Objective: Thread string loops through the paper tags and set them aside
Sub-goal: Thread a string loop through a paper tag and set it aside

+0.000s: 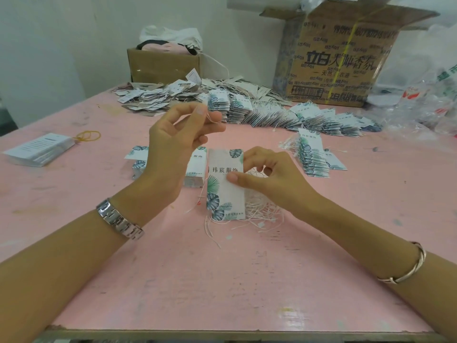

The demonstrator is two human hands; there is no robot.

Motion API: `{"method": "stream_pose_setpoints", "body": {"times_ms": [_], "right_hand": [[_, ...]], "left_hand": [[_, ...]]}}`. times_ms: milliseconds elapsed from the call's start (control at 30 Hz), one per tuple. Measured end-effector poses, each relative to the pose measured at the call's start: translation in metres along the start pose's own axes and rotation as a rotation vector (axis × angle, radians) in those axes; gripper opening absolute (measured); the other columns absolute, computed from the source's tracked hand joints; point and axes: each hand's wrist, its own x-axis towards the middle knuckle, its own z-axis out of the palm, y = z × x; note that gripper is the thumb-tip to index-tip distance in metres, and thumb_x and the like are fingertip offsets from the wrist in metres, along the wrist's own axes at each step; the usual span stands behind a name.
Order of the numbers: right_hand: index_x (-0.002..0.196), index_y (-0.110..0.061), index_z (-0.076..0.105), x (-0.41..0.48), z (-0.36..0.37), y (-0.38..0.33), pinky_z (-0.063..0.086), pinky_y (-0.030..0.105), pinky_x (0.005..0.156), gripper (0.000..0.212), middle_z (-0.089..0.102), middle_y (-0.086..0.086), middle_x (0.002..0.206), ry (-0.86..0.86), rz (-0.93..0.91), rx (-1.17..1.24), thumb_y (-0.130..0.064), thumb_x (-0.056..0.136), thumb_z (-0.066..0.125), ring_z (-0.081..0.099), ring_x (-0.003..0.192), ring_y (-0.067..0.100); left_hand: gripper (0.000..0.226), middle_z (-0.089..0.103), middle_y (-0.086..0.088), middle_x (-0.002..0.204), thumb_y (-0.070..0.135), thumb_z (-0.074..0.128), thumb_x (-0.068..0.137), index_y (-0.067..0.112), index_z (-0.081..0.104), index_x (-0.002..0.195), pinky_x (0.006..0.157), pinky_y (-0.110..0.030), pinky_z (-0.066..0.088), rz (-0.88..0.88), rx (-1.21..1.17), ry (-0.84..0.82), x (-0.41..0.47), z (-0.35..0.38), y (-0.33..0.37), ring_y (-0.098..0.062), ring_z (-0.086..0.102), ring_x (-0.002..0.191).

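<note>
**Legible Markings**

1. Paper tag (pixel 226 184), front face: four large dark characters stood in one row, read as "玮宸服饰"; the first character was uncertain. A line of small print at the lower edge was too small to read.
2. Tag stack (pixel 196 167) on the desk (pixel 222 280): the top tag showed only the last two characters, "服饰".
3. Cardboard box (pixel 338 63), front panel: large print read "立白", followed by "大师香氛". Below it ran a line beginning "天然" and ending "衣液", crossed by a yellow strap (pixel 349 43). Small "立白" marks were repeated across the panel. The top row was not legible.
4. White card stack (pixel 39 149): fine print, unreadable.
</note>
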Motion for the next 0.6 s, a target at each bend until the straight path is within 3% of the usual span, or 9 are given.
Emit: {"method": "stream_pose_setpoints", "body": {"times_ms": [133, 200, 233, 267, 333, 400, 500, 600], "right_hand": [[0.079, -0.012, 0.077, 0.002, -0.009, -0.003, 0.030, 0.018, 0.069, 0.013, 0.065, -0.012, 0.082, -0.057, 0.013, 0.157, -0.026, 0.078, 0.078, 0.043, 0.069, 0.005], [0.084, -0.008, 0.077, 0.004, -0.013, -0.004, 0.031, 0.033, 0.074, 0.019, 0.064, 0.017, 0.093, -0.097, 0.024, 0.215, -0.026, 0.078, 0.077, 0.043, 0.077, 0.026], [0.084, -0.005, 0.077, 0.005, -0.015, -0.005, 0.032, 0.036, 0.076, 0.022, 0.060, 0.027, 0.094, -0.105, 0.033, 0.239, -0.026, 0.078, 0.076, 0.044, 0.080, 0.028], [0.083, -0.004, 0.076, 0.006, -0.017, -0.005, 0.035, 0.035, 0.078, 0.022, 0.059, 0.027, 0.090, -0.106, 0.047, 0.261, -0.025, 0.077, 0.076, 0.048, 0.081, 0.027], [0.076, -0.011, 0.076, 0.007, -0.020, -0.004, 0.041, 0.021, 0.078, 0.014, 0.066, 0.005, 0.079, -0.113, 0.091, 0.302, -0.025, 0.077, 0.075, 0.058, 0.079, 0.013], [0.071, -0.020, 0.077, 0.009, -0.023, -0.003, 0.038, 0.017, 0.068, 0.011, 0.069, -0.009, 0.076, -0.096, 0.151, 0.336, -0.030, 0.074, 0.075, 0.053, 0.071, 0.006], [0.071, -0.019, 0.080, 0.013, -0.028, -0.001, 0.034, 0.020, 0.060, 0.016, 0.062, 0.005, 0.077, -0.002, 0.253, 0.383, -0.034, 0.066, 0.078, 0.039, 0.072, 0.016], [0.068, -0.015, 0.079, 0.016, -0.030, -0.001, 0.032, 0.016, 0.051, 0.014, 0.050, -0.002, 0.060, 0.066, 0.311, 0.440, -0.029, 0.064, 0.079, 0.038, 0.063, 0.011]], "left_hand": [[0.009, 0.075, 0.003, 0.092, 0.021, 0.059, 0.098, 0.020, 0.063, 0.091, 0.069, -0.019, 0.048, -0.061, -0.076, 0.114, 0.003, -0.004, 0.000, -0.011, 0.071, 0.084], [0.008, 0.075, 0.004, 0.091, 0.022, 0.060, 0.097, 0.019, 0.065, 0.091, 0.067, -0.017, 0.049, -0.095, -0.073, 0.146, 0.004, -0.007, -0.001, -0.011, 0.071, 0.083], [0.008, 0.075, 0.004, 0.091, 0.023, 0.062, 0.096, 0.019, 0.066, 0.090, 0.065, -0.017, 0.050, -0.112, -0.037, 0.154, 0.004, -0.008, -0.003, -0.010, 0.072, 0.082], [0.007, 0.075, 0.005, 0.089, 0.024, 0.064, 0.095, 0.019, 0.067, 0.090, 0.064, -0.016, 0.050, -0.131, 0.021, 0.159, 0.004, -0.009, -0.004, -0.009, 0.072, 0.079], [0.011, 0.074, 0.007, 0.082, 0.028, 0.068, 0.092, 0.018, 0.068, 0.090, 0.057, -0.015, 0.050, -0.193, 0.144, 0.163, 0.003, -0.009, -0.008, -0.008, 0.071, 0.070], [0.025, 0.074, 0.006, 0.075, 0.040, 0.068, 0.090, 0.016, 0.069, 0.086, 0.050, -0.016, 0.049, -0.299, 0.228, 0.144, 0.002, -0.009, -0.009, -0.008, 0.069, 0.062], [0.046, 0.076, -0.001, 0.078, 0.056, 0.062, 0.089, 0.016, 0.077, 0.072, 0.045, -0.017, 0.047, -0.432, 0.300, -0.018, 0.001, -0.007, -0.008, -0.011, 0.067, 0.058], [0.030, 0.075, 0.000, 0.077, 0.047, 0.071, 0.084, 0.021, 0.080, 0.071, 0.046, -0.015, 0.045, -0.412, 0.324, -0.169, -0.003, -0.004, -0.010, -0.009, 0.064, 0.059]]}}
